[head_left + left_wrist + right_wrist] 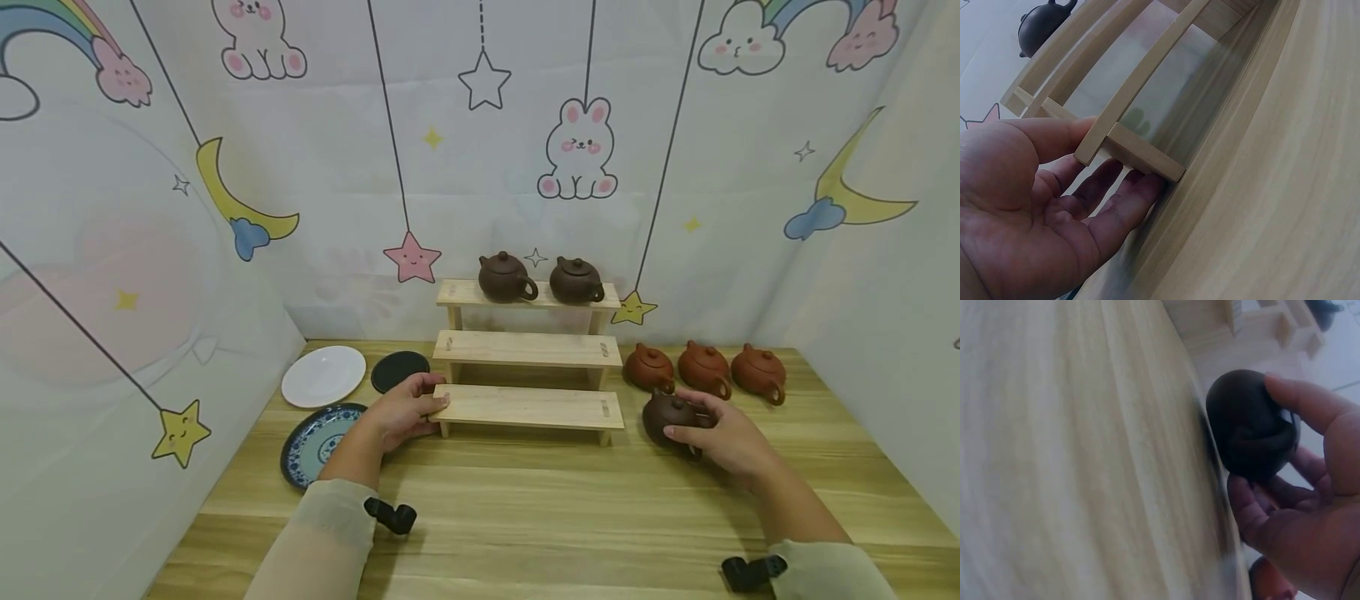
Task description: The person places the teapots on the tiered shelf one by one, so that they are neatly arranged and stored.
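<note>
Near right, on or just above the wood-grain tabletop [525, 517] (can't tell which): round dark-brown clay-looking teapot [662, 417], right hand [727, 437] curled round its body. Likely light, rigid, brittle, a bit slick, lid maybe loose; grip the belly, keep upright. Left hand [405, 412] grips the lowest end of the pale three-step wooden stand [525, 408]. Farther right, three red-brown teapots [703, 367]; two more dark-brown teapots [502, 279] up top.

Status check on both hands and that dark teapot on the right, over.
Left hand gripping wooden stand, lowest step's left end. Right hand holding dark teapot. Three red-brown teapots close behind it.
</note>
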{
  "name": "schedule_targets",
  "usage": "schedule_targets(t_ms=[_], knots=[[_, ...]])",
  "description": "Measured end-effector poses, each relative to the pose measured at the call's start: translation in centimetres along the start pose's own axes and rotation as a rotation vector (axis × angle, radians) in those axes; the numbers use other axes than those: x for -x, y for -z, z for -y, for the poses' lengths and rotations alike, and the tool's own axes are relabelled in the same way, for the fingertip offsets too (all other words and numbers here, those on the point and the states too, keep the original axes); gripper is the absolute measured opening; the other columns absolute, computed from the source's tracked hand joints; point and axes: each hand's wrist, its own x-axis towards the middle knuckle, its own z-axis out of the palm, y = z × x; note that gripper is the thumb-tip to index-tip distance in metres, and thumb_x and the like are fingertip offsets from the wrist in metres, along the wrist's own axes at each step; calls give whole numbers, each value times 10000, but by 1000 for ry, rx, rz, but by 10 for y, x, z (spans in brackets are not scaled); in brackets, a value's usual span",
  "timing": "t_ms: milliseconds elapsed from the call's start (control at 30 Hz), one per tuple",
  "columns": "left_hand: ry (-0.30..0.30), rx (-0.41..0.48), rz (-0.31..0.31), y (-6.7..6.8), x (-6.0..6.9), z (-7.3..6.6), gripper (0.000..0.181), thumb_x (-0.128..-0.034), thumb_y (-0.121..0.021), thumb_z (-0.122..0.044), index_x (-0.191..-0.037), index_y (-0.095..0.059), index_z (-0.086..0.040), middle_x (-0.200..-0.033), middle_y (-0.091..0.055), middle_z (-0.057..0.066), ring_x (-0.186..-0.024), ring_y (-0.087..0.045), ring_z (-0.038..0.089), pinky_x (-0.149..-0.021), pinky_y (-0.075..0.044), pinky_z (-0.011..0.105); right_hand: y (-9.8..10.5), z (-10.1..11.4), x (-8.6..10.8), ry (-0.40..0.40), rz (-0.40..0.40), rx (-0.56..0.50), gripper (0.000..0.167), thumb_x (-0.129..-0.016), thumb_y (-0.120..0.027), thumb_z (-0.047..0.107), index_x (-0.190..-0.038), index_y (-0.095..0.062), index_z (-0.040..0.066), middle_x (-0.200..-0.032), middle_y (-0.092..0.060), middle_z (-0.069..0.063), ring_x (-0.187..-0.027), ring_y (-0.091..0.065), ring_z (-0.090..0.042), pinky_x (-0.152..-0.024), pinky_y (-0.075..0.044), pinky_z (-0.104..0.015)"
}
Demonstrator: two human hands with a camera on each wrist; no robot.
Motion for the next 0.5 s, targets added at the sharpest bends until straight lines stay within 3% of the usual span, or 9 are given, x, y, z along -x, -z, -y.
schedule_targets(t_ms=[167, 333, 500], knots=[[0, 2, 0, 0, 0, 0, 544, -1062, -671, -136, -1557, -448, -110, -1632, -432, 164, -1390, -587, 370, -1122, -555, 559, 4, 13, 4, 6, -35, 43, 874, -983, -767, 494, -1655, -369, 101, -1656, -403, -284, -1466, -447, -504, -1069, -514, -570], [-1, 0, 9, 0, 1, 0, 539, -1064, -667, -140, -1555, -447, -111, -1629, -432, 165, -1383, -588, 364, -1120, -557, 555, 0, 35, 9, 39, -43, -33, 843, -987, -776, 455, -1667, -369, 170, -1661, -402, -248, -1464, -460, -458, -990, -549, -424], [-4, 5, 12, 0, 2, -1, 537, -1065, -664, -139, -1553, -443, -107, -1623, -436, 165, -1369, -598, 359, -1107, -568, 547, -18, 65, 12, 93, -18, -116, 796, -971, -810, 394, -1642, -423, 210, -1611, -458, -247, -1412, -538, -457, -895, -604, -341]])
